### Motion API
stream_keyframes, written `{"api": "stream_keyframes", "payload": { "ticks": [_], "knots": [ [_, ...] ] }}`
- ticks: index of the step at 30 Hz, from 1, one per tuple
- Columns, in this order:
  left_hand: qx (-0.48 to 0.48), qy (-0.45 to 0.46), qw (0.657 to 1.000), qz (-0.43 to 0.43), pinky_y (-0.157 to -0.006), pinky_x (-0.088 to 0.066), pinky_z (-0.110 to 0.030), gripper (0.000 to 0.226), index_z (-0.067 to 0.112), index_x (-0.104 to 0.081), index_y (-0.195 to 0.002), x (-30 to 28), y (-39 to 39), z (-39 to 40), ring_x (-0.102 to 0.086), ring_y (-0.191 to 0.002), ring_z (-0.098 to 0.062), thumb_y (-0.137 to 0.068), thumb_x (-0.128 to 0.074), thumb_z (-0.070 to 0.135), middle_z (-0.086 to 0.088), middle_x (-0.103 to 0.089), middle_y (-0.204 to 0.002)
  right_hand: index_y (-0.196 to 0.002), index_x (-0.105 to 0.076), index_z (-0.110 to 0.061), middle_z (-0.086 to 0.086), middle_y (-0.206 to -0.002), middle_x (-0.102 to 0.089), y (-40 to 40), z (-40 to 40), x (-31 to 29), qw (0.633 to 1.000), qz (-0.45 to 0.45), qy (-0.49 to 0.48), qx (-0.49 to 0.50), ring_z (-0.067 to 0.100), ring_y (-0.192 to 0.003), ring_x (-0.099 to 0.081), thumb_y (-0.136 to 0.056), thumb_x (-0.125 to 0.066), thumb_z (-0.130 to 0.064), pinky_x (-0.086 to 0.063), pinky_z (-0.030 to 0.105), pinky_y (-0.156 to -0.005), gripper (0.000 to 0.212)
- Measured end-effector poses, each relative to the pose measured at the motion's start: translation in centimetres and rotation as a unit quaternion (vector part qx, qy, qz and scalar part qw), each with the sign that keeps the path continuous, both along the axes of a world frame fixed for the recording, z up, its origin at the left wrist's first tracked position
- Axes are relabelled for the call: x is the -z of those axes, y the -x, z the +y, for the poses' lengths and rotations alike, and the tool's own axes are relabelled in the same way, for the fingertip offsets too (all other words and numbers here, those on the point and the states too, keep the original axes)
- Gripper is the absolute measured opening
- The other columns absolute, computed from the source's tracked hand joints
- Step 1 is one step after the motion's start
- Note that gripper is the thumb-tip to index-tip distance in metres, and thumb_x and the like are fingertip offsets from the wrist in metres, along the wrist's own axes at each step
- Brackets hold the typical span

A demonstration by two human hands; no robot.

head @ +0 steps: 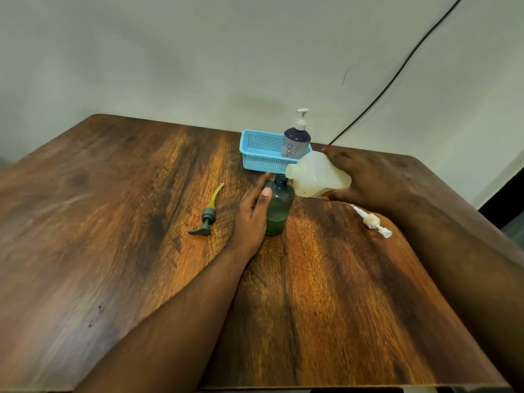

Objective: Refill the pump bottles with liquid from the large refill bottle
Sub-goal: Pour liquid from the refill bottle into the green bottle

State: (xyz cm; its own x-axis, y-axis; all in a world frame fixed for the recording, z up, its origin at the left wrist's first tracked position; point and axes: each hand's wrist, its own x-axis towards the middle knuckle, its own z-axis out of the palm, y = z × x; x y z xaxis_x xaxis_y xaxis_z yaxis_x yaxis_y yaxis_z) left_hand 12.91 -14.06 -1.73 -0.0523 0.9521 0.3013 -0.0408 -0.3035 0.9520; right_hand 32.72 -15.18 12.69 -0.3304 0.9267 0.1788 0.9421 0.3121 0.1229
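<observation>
A dark green translucent pump bottle (279, 207) stands uncapped in the middle of the wooden table (113, 222), with a little liquid at its bottom. My left hand (252, 214) grips its left side. My right hand (365, 180) holds the large whitish refill bottle (317, 175) tilted on its side, its open mouth just above the green bottle's neck. The green bottle's grey pump head (208, 215) with a yellow tube lies to the left. A white pump head (373, 221) lies to the right.
A light blue plastic basket (259, 154) sits at the table's far edge, with a dark blue pump bottle (296, 140) with a white pump standing in it. A black cable (397, 72) runs down the wall behind.
</observation>
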Motion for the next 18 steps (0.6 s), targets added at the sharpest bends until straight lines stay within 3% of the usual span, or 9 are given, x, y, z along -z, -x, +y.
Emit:
{"api": "stream_keyframes", "payload": {
  "ticks": [4,18],
  "knots": [
    [-0.001,-0.009,1.000,0.002,-0.109,-0.045,-0.049,0.039,0.028,-0.049,-0.146,0.2,0.0,0.1,-0.051,-0.134,-0.017,-0.108,-0.042,0.026,-0.001,-0.053,-0.144,-0.154,-0.017,-0.027,-0.002,-0.159,-0.025,0.0,-0.5,0.6,1.000,0.014,0.008,0.015,0.022,-0.143,-0.026,-0.087,-0.060,-0.056,-0.021,0.034,-0.116,0.085],
    [0.008,-0.007,1.000,-0.020,-0.110,-0.045,-0.049,0.034,0.036,-0.049,-0.138,-0.1,-0.1,-0.1,-0.051,-0.136,-0.019,-0.108,-0.041,0.024,-0.004,-0.053,-0.147,-0.153,-0.020,-0.027,-0.001,-0.155,-0.033,-0.8,-0.4,1.8,1.000,0.022,0.008,0.009,0.021,-0.138,-0.032,-0.085,-0.064,-0.054,-0.030,0.034,-0.108,0.085]
  ]
}}
